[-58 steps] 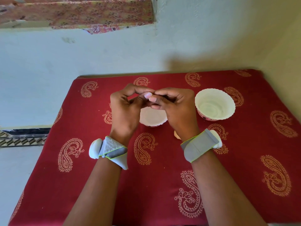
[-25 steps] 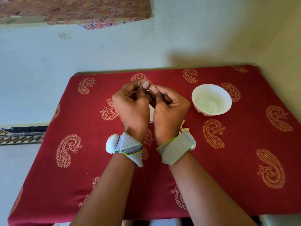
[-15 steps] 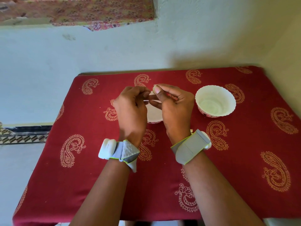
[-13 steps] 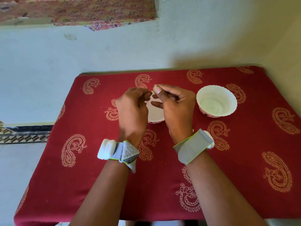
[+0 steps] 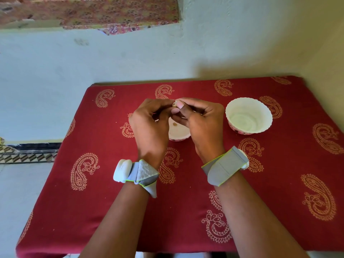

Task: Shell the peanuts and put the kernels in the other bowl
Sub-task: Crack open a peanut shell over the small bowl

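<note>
My left hand (image 5: pixel 150 125) and my right hand (image 5: pixel 201 123) meet above a small white bowl (image 5: pixel 177 134) at the middle of the table. Their fingertips pinch one peanut (image 5: pixel 175 104) between them, with only a small tan bit of it showing beside my right thumbnail. Both hands hide most of the bowl beneath them; a small brown scrap lies on its inner wall. A second white bowl (image 5: pixel 248 116) with a scalloped rim stands to the right of my right hand, and nothing shows inside it.
A red cloth with orange paisley prints (image 5: pixel 279 183) covers the table. A pale wall runs close behind the far edge and along the right side. Grey bands sit on both wrists. At the left lies a patterned floor strip (image 5: pixel 28 153).
My hands have come back together at the fingertips over the middle bowl, after parting slightly half a second ago. The right bowl has stayed in place.
</note>
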`<control>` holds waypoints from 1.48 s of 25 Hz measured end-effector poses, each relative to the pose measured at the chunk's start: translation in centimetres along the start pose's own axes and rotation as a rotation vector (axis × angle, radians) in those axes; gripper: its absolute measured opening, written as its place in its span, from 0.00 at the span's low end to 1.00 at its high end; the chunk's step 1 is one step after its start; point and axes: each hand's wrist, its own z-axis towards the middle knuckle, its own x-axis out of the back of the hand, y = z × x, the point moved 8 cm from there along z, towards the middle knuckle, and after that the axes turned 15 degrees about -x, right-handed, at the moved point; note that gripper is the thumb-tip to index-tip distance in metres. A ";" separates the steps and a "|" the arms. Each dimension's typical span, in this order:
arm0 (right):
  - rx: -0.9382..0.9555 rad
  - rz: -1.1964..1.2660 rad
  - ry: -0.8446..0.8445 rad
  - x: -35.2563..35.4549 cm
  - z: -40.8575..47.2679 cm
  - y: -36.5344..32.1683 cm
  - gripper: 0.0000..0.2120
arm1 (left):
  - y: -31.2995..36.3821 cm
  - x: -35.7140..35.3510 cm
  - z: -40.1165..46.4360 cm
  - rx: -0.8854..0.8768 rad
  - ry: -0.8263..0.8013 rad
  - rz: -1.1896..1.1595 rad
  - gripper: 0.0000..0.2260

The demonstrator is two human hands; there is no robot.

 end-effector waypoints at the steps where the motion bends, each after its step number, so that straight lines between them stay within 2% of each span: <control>1: -0.017 0.017 -0.016 0.0 0.0 0.0 0.05 | 0.1 0.0 0.0 -0.022 -0.001 0.017 0.09; 4: -0.018 0.012 -0.021 0.2 0.0 -0.1 0.05 | 0.3 -0.3 0.0 -0.048 -0.007 0.025 0.09; 9: 0.068 -0.086 0.081 0.3 -0.3 -0.3 0.06 | -0.5 -1.0 0.2 0.043 0.001 -0.095 0.20; 14: 0.210 -0.212 0.180 0.3 -0.8 -0.8 0.08 | -1.2 -1.3 0.0 0.119 0.026 -0.199 0.14; 18: 0.311 -0.313 0.229 0.2 -1.3 -1.5 0.08 | -1.7 -1.4 0.1 0.175 0.036 -0.276 0.13; 25: 0.182 -0.148 0.131 0.2 -0.4 -0.3 0.10 | -2.5 -1.3 0.3 0.208 0.041 -0.366 0.13; 28: 0.120 -0.095 0.104 0.2 -0.1 0.1 0.06 | -2.2 -1.4 0.4 0.179 0.030 -0.342 0.11; 32: 0.067 -0.052 0.005 -0.5 -0.3 0.0 0.06 | -2.2 -1.5 0.3 0.152 -0.012 -0.319 0.03; 37: 0.007 0.068 -0.008 -0.2 -0.5 -0.1 0.04 | -2.1 -1.4 0.4 0.148 -0.019 -0.326 0.07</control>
